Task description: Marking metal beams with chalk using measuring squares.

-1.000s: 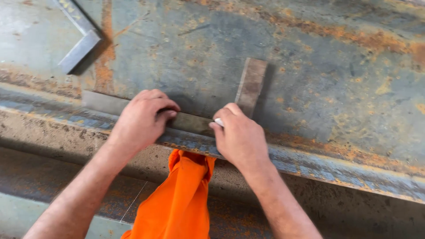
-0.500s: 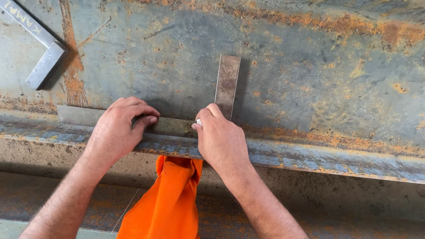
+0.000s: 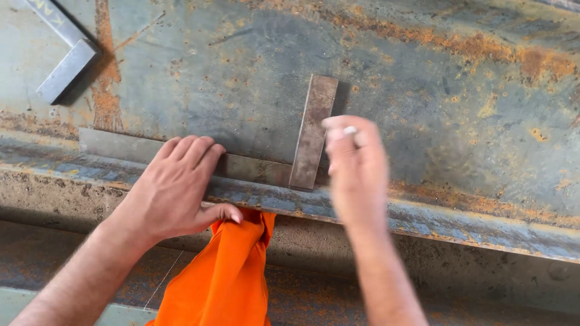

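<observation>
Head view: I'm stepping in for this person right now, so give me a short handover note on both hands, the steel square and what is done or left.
Left hand: flat, fingers pressing the long blade of the steel square against the rusty steel plate, thumb under the plate's edge by the orange cloth.
Right hand: motion-blurred, just right of the square's upright arm; it pinches something small and white, too blurred to identify.
Second square: idle at top left.
Done: square seated along the plate's edge.
Left: no drawn line is visible beside the upright arm.
</observation>
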